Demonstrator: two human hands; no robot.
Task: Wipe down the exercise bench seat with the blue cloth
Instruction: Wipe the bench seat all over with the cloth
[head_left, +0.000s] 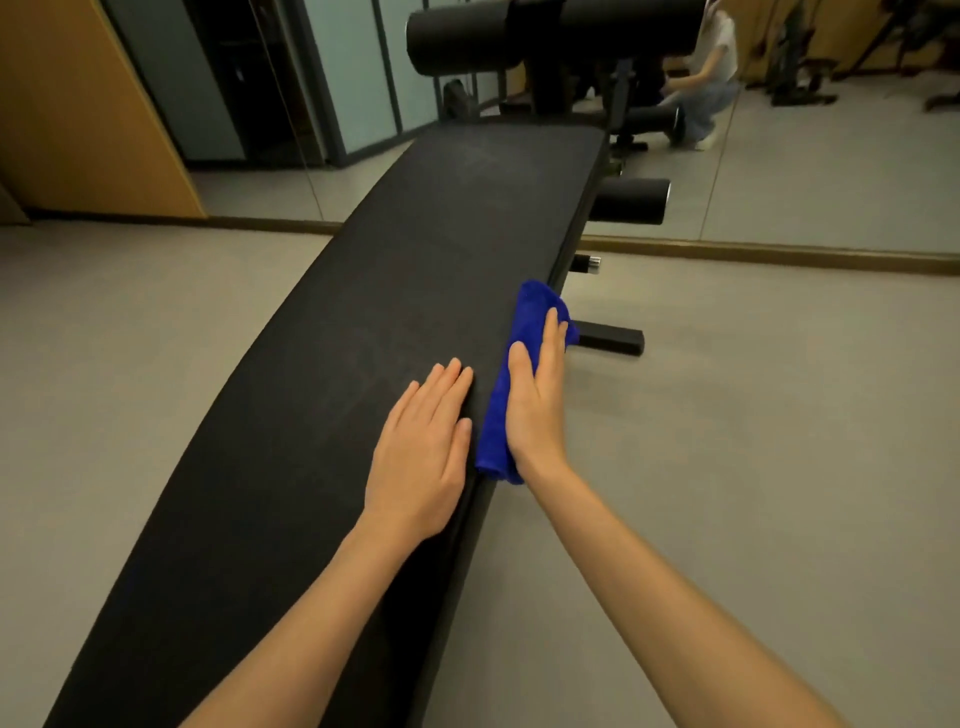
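resting flat with fingers extended and together, the left hand lies palm down on the black bench seat, gripping nothing. just to its right, the right hand presses the blue cloth against the seat's right edge, fingers stretched along it rather than clenched around it. the cloth is folded long and narrow, draped over that edge, its far end bunched beyond the fingertips.
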